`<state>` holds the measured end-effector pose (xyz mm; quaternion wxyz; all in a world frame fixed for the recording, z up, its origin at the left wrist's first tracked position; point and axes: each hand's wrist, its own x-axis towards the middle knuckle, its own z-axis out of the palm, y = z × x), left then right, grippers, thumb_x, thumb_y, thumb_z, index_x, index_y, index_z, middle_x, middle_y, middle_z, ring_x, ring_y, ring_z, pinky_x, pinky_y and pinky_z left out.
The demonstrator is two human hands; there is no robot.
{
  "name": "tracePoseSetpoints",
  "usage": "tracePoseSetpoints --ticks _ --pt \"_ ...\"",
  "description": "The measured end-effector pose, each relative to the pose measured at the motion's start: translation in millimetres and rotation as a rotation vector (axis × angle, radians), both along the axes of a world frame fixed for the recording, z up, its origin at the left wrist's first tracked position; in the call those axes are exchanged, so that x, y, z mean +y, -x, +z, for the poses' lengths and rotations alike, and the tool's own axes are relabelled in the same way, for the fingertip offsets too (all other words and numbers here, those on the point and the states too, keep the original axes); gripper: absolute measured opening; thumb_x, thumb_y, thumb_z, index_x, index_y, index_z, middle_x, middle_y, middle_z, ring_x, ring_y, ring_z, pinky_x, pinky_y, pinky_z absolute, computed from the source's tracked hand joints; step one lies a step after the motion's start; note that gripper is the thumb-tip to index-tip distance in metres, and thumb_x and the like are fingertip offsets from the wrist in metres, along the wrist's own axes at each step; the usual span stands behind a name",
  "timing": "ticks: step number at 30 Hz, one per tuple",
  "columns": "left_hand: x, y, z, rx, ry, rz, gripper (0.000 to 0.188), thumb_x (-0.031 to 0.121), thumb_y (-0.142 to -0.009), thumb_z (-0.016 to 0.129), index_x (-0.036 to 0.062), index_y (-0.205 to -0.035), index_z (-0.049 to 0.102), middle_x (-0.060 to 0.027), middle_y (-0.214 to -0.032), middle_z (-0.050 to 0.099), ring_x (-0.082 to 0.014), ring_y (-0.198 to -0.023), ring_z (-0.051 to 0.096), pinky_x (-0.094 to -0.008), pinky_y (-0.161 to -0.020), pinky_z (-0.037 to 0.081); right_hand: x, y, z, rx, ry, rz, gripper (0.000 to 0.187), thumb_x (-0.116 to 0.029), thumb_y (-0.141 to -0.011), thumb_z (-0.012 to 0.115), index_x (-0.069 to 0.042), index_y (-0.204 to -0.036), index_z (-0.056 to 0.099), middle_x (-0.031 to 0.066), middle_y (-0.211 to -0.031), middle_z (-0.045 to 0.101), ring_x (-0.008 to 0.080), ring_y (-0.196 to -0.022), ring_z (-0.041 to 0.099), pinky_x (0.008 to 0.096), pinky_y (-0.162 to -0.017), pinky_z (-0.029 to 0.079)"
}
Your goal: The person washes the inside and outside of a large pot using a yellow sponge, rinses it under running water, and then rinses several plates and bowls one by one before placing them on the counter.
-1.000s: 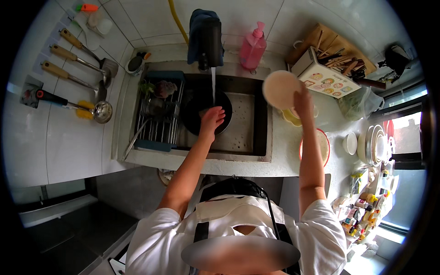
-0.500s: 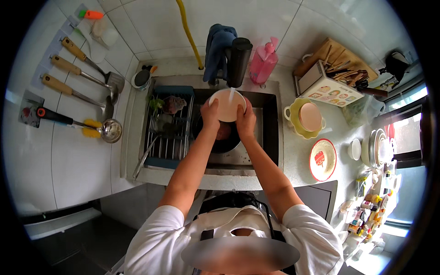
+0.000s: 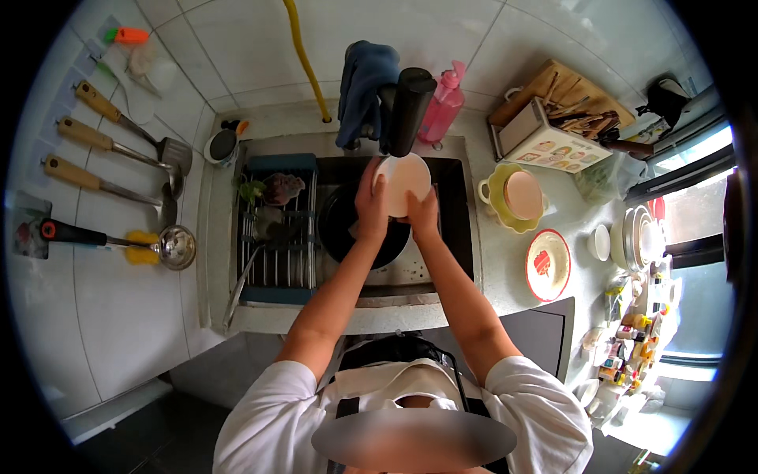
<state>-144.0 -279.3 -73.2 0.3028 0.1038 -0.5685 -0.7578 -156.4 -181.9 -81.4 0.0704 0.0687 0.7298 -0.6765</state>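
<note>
Over the sink, a small pale pink plate is held tilted just below the black faucet. My left hand grips its left edge, with the thumb on its face. My right hand is closed on its lower right edge, thumb and fingertips at the face. Under my hands a dark round pan sits in the sink, partly hidden by my left forearm. Whether water is running now I cannot make out.
A blue-ended dish rack covers the sink's left side. A blue cloth hangs by the faucet, with a pink pump bottle beside it. On the right counter stand a yellow bowl holding a pink dish, and a red-rimmed dish.
The plate has tipped and shifted slightly relative to the faucet; my right hand has slid down to its lower edge. The view has moved a little. The water stream seen earlier no longer shows.
</note>
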Motion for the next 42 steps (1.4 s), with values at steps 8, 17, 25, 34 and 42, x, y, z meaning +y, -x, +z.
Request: tracePoseSetpoints --ticks 8,17,25,34,42 --pt "-45 36 -5 -0.227 0.384 -0.509 0.042 0.036 -0.086 0.042 0.0018 -0.107 0.052 -0.0090 -0.105 0.054 -0.0187 -0.095 0.050 -0.0290 -0.083 0.038 18 21 -3 -0.689 0.241 0.480 0.020 -0.015 -0.075 0.057 -0.005 -0.092 0.053 0.0050 -0.068 0.059 0.0078 -0.046 0.047 0.0162 -0.037 0.038" --pt "-68 52 -2 -0.363 -0.453 -1.053 0.031 0.034 -0.083 0.048 0.0051 -0.087 0.057 -0.0064 -0.082 0.058 -0.0156 -0.071 0.057 -0.0268 -0.065 0.046 13 10 -7 -0.999 0.750 0.595 0.016 -0.020 -0.076 0.059 -0.009 -0.086 0.055 0.0015 -0.067 0.054 0.0073 -0.051 0.047 0.0192 -0.044 0.037" --pt "-74 51 -54 -0.480 -0.738 -0.707 0.033 0.035 -0.080 0.054 0.0056 -0.093 0.057 -0.0074 -0.086 0.060 -0.0162 -0.075 0.058 -0.0284 -0.067 0.047 9 44 -36 -0.427 0.214 0.154 0.046 -0.044 -0.084 0.043 -0.005 -0.106 0.050 0.0062 -0.098 0.057 0.0185 -0.083 0.056 0.0326 -0.067 0.048" --pt "-65 43 -53 -0.479 -0.894 -0.954 0.032 0.032 -0.080 0.053 0.0043 -0.096 0.056 -0.0091 -0.091 0.059 -0.0219 -0.083 0.058 -0.0349 -0.075 0.046 1 28 3 -0.500 0.552 0.361 0.046 -0.039 -0.082 0.050 -0.005 -0.112 0.046 0.0088 -0.105 0.054 0.0232 -0.098 0.052 0.0392 -0.083 0.042" --pt "-11 11 -33 -0.189 0.172 0.054 0.033 0.029 -0.085 0.044 0.0026 -0.105 0.045 -0.0094 -0.098 0.053 -0.0204 -0.087 0.054 -0.0325 -0.075 0.043 -30 7 20 -0.417 1.048 -0.054 0.045 -0.040 -0.084 0.046 -0.005 -0.112 0.045 0.0113 -0.108 0.052 0.0289 -0.098 0.051 0.0418 -0.085 0.041"
